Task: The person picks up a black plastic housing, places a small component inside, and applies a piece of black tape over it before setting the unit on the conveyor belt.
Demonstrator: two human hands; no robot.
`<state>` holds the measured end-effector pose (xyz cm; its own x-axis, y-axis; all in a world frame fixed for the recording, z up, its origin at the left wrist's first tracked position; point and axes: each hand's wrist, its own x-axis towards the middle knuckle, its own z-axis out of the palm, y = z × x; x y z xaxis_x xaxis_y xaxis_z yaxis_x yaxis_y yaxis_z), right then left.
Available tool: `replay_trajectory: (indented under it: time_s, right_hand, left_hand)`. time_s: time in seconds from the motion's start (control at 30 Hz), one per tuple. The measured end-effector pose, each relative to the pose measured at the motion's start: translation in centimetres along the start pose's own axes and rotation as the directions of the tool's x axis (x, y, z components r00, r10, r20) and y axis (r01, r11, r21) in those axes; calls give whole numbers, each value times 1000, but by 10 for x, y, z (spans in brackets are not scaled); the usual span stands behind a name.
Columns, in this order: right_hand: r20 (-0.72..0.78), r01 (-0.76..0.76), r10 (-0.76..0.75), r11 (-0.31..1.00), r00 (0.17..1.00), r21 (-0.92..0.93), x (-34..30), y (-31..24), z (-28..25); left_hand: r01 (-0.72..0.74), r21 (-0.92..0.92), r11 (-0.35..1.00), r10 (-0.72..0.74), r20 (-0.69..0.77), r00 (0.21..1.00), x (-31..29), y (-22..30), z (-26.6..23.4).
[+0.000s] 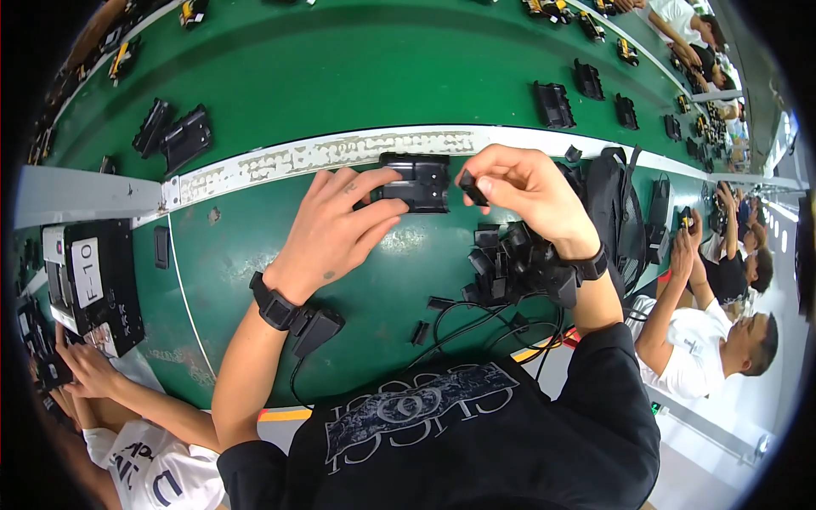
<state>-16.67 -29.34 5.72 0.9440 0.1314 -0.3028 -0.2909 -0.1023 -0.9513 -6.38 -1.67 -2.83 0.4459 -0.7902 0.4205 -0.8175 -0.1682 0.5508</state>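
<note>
A black plastic housing (416,185) lies on the green bench against the white rail. My left hand (336,217) holds its left side, fingers across the top and the thumb side lower down. To the right of the housing, my right hand (527,187) pinches a small black plastic piece (473,189) between thumb and fingers, apart from the housing. Below that hand is a pile of small black plastic pieces (489,263), partly hidden by the wrist. Both wrists wear black straps with a device attached.
Black cables (459,327) run over the bench near my body. A black bag (608,212) lies at right, a labelled black box (93,280) at left. Beyond the white rail (323,153) are more black housings (554,104). Co-workers sit on both sides.
</note>
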Motion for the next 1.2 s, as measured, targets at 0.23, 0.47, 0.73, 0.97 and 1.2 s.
replay_trajectory:
  time_s: [0.23,0.47,0.73,0.97,1.2]
  right_hand:
    - [-147,36,-100,923,984,-382,11,18,11]
    - [-2,207,-466,399,885,-893,16,15,43]
    - [50,193,-474,258,879,-947,22,20,45]
    - [63,166,-405,224,912,-961,23,11,46]
    - [156,198,-298,113,942,-974,38,1,42]
  left_hand:
    - [-34,-34,999,34,-11,999,-1,1,2]
    - [-21,-38,999,21,-1,1000,-1,0,2]
    - [-33,-22,999,33,-10,999,-2,-1,1]
    - [-26,-32,999,26,-2,1000,-4,-2,1]
    - [-19,-47,999,20,13,1000,-2,-4,2]
